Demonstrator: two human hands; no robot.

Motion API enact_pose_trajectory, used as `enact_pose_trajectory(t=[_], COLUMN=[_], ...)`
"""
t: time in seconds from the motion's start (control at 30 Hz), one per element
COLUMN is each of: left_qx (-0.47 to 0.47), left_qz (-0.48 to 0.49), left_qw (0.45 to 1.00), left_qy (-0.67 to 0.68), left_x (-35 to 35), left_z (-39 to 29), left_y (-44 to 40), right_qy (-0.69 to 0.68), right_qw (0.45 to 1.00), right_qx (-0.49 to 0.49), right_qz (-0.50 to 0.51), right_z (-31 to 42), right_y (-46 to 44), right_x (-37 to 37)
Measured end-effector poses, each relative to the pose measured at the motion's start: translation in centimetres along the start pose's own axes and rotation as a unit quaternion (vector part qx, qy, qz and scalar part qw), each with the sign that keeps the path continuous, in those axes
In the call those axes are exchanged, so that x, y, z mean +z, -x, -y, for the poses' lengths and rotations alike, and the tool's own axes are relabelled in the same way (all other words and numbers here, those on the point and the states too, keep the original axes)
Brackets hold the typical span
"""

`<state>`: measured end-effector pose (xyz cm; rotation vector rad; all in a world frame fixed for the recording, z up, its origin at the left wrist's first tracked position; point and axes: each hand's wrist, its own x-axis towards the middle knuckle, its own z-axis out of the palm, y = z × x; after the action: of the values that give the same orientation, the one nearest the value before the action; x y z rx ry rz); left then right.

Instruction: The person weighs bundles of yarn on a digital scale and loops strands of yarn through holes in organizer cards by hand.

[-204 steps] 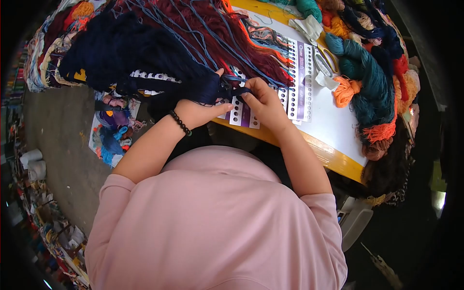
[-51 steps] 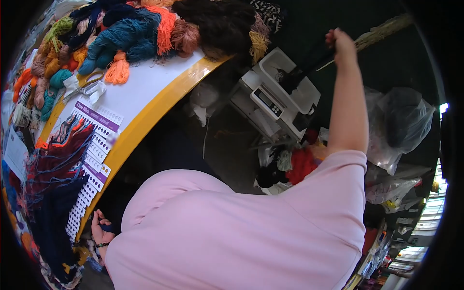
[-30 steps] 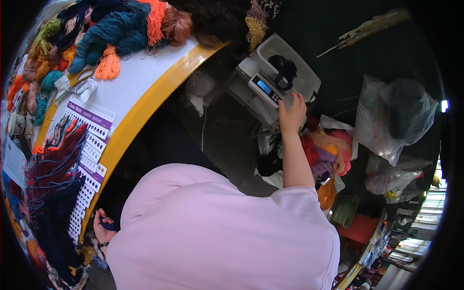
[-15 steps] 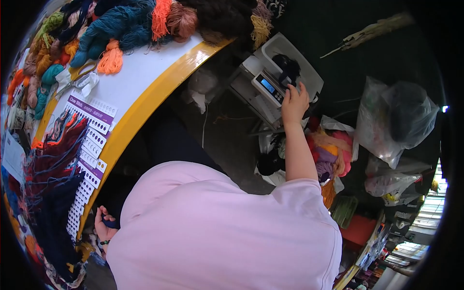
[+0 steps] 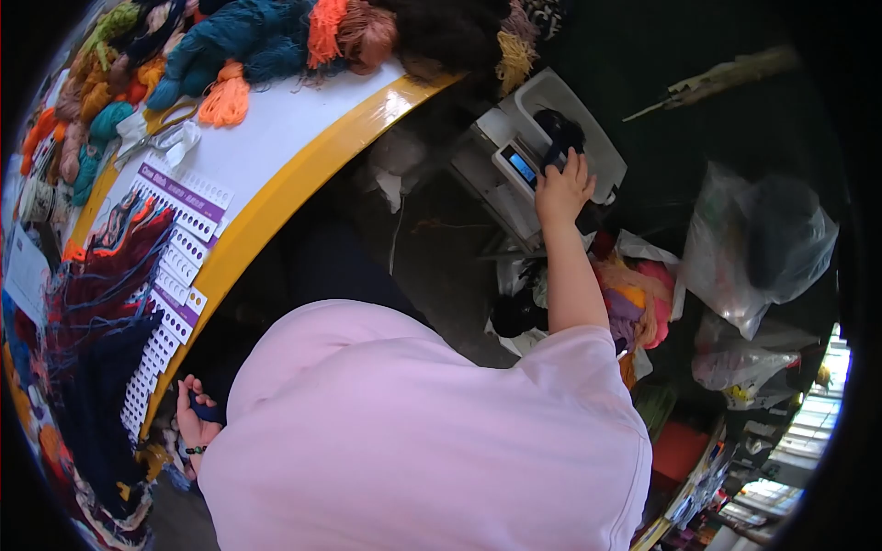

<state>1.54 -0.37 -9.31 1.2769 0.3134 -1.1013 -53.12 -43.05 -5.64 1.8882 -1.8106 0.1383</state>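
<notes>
My right hand (image 5: 565, 190) reaches forward into a white tray (image 5: 602, 151), its bent fingers on a bundle of dark yarn (image 5: 560, 133) that lies there. The tray sits on a digital scale with a lit blue display (image 5: 522, 169), just left of my fingers. Low on the left, my left hand (image 5: 193, 422) rests beside my body near the table edge, palm turned up. Its fingers are loosely curled and apart, with nothing visibly held; something dark blue lies right behind them.
A white table with a yellow edge (image 5: 276, 209) curves along the left, bearing teal yarn (image 5: 220, 55), scissors (image 5: 152, 138) and a punched thread card (image 5: 184, 197). Colourful yarn (image 5: 643, 294) sits in a bag below my right arm. Clear plastic bags (image 5: 753, 239) stand at right.
My right hand has shifted from the scale's front edge onto the dark yarn in the tray. My left hand stays in place, while the view has moved slightly.
</notes>
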Motion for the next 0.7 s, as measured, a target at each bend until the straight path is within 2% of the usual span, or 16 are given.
enact_pose_trajectory(t=[0.07,0.1,0.13,0.17,0.2,0.23,0.27,0.3,0.33,0.4,0.43,0.5,0.6,0.7], left_qx=[0.027,0.046,0.05,0.057,0.081,0.124,0.175,0.212,0.197,0.199,0.178,0.18,0.204,0.22], left_qz=[0.012,0.064,0.091,0.043,0.047,0.046,0.086,0.124,0.136,0.16,0.183,0.207,0.198,0.176], left_qw=[0.999,0.996,0.994,0.996,0.994,0.988,0.973,0.953,0.963,0.962,0.964,0.959,0.954,0.954], left_qy=[-0.041,-0.047,-0.039,-0.059,-0.058,-0.077,-0.12,-0.175,-0.126,-0.099,-0.07,-0.073,-0.096,-0.101], left_x=[1.8,2.2,3.7,6.0,7.5,9.2,9.4,10.2,11.7,13.9,14.5,14.8,14.9,14.5], left_z=[-0.3,-0.3,-0.6,-1.1,-1.4,-1.6,-1.9,-2.3,-2.6,-3.1,-3.2,-3.0,-2.6,-2.0], left_y=[1.7,2.3,3.5,4.8,5.5,6.1,6.3,6.5,7.4,9.1,9.5,9.5,9.6,9.5], right_qy=[-0.029,-0.087,-0.164,-0.242,-0.412,-0.598,-0.723,-0.782,-0.781,-0.743,-0.716,-0.711,-0.685,-0.658], right_qw=[0.999,0.994,0.985,0.968,0.909,0.79,0.649,0.533,0.451,0.359,0.347,0.337,0.278,0.259], right_qx=[-0.007,-0.017,-0.035,-0.058,-0.063,-0.086,-0.112,-0.118,-0.157,-0.188,-0.186,-0.256,-0.247,-0.24], right_qz=[-0.035,-0.068,-0.03,0.012,0.026,0.11,0.206,0.301,0.402,0.533,0.577,0.561,0.627,0.665], right_z=[2.0,3.7,5.9,8.4,11.5,14.5,17.3,20.1,22.4,26.9,28.8,32.1,34.1,35.1], right_y=[-0.7,-1.1,-1.6,-2.0,-1.6,-0.8,0.1,1.2,1.9,3.6,4.6,6.9,8.6,9.4], right_x=[-1.5,-3.0,-5.7,-8.4,-10.8,-14.2,-15.5,-18.7,-20.2,-23.6,-24.7,-25.4,-26.7,-26.7])
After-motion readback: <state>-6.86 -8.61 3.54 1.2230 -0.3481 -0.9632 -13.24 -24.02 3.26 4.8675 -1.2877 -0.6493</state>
